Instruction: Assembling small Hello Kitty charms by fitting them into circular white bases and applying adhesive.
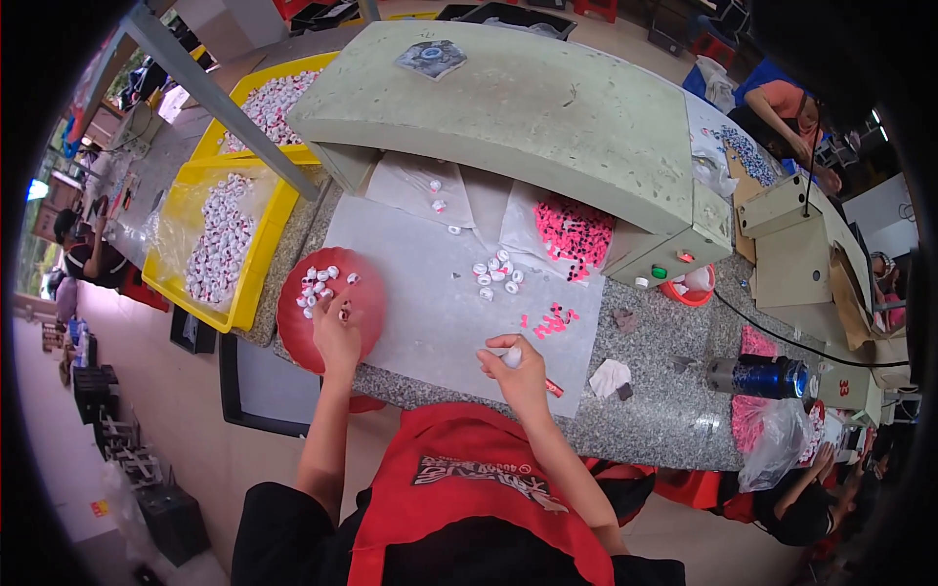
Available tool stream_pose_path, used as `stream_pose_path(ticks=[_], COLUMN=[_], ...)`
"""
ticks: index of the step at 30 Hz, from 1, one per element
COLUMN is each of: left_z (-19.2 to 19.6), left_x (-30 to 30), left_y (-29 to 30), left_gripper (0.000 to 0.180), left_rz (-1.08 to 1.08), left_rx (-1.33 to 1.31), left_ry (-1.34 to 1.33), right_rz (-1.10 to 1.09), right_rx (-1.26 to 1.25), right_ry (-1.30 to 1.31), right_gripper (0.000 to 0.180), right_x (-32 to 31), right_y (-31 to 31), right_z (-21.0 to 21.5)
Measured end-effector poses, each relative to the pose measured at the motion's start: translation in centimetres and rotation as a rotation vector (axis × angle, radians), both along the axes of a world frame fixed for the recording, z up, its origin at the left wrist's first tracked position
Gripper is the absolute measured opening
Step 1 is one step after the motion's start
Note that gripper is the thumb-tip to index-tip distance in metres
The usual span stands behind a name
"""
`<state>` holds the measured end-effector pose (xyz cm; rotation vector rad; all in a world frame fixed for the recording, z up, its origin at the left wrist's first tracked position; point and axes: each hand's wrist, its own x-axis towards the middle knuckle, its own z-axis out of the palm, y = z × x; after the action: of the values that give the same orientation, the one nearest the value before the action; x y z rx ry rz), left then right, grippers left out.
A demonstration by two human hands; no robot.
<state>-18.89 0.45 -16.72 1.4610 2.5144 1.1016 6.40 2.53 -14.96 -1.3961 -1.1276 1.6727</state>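
My left hand (337, 337) reaches over the near side of a red bowl (363, 278) holding several small white round pieces (318, 283) with dark and pink marks. Its fingertips are pinched together at a tiny dark-and-white piece, too small to make out. Over the white sheet (430, 342), my right hand (520, 373) is curled around a small white tube-like thing (512, 357). Beside that hand lies a slim red stick (554, 388). Farther back on the sheet are a cluster of white round pieces (496, 272) and a few loose pink pieces (553, 320).
A pale green arched machine (508, 107) spans the sheet's far side, with a pile of pink and black pieces (575, 234) under it. Yellow trays (244, 293) of white pieces stand left. A blue bottle (772, 377) lies right, near a cable (782, 347). People sit nearby.
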Motion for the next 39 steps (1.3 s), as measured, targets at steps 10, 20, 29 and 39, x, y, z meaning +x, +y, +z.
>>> stream_pose_path(ticks=[10,20,29,39], left_z=[-9.1,2.4,15.3,15.8], left_x=[12.9,12.4,13.9,14.7], left_y=[8.5,5.7,-1.3,-2.2], left_gripper=[0.019,0.021,0.039,0.035], left_rz=[-0.699,-0.38,-0.767,-0.778], left_rx=[-0.059,-0.237,0.026,0.248], left_ry=[0.243,-1.912,-1.37,-1.143], right_rz=[-0.194,-0.359,-0.401,-0.219], right_rx=[0.193,0.28,0.814,0.994], right_ry=[0.015,0.206,-0.074,-0.206], right_gripper=[0.036,0.033,0.026,0.02], right_x=[4.3,5.7,5.5,5.9], right_y=[-0.1,-1.4,-5.5,-6.4], right_z=[0.6,7.8,15.2,15.5])
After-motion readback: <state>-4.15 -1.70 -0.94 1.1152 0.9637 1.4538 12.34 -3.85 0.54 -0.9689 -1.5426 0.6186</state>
